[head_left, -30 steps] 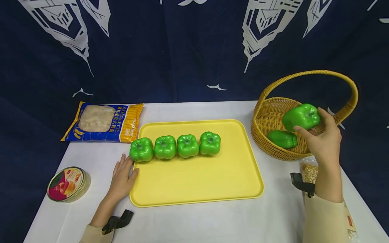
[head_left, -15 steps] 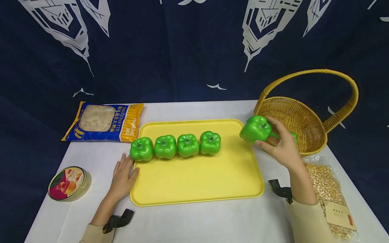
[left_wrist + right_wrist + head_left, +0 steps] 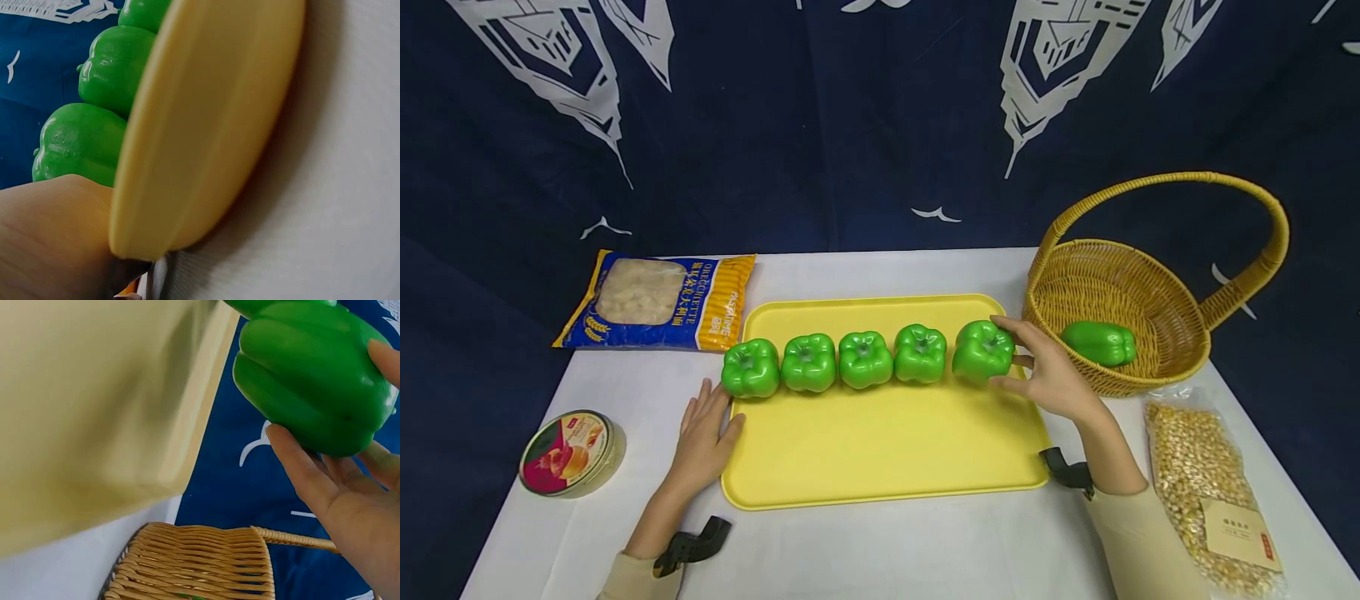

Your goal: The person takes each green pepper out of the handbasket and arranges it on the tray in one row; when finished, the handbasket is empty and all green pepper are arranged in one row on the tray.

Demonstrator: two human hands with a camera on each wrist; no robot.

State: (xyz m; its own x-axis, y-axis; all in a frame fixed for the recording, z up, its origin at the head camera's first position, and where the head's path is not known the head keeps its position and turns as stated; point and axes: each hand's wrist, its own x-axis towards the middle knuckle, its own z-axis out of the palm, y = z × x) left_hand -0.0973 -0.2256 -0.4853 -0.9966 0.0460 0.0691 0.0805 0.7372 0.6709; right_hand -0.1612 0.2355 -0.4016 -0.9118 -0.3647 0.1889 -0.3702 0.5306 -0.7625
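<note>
My right hand (image 3: 1045, 371) holds a green bell pepper (image 3: 982, 350) by its sides, at the right end of a row on the yellow tray (image 3: 880, 454). In the right wrist view the thumb and fingers grip that pepper, and a gap shows between it and the tray. Several more green bell peppers (image 3: 865, 360) stand along the row, stems up. My left hand (image 3: 702, 442) rests at the tray's left edge with its fingers extended, near the leftmost pepper (image 3: 750, 368). The left wrist view has the tray's edge (image 3: 206, 125) close up, hiding most of that hand.
A wicker basket (image 3: 1172, 292) with a tall handle stands right of the tray; one green pepper (image 3: 1101, 343) lies inside. A bag of corn kernels (image 3: 1202, 467) lies in front of it. At left are a pasta bag (image 3: 655, 302) and a round tin (image 3: 571, 454).
My right hand has carried the bell pepper left from above the basket to the right end of the row, turning it stem up. The left hand stays in place.
</note>
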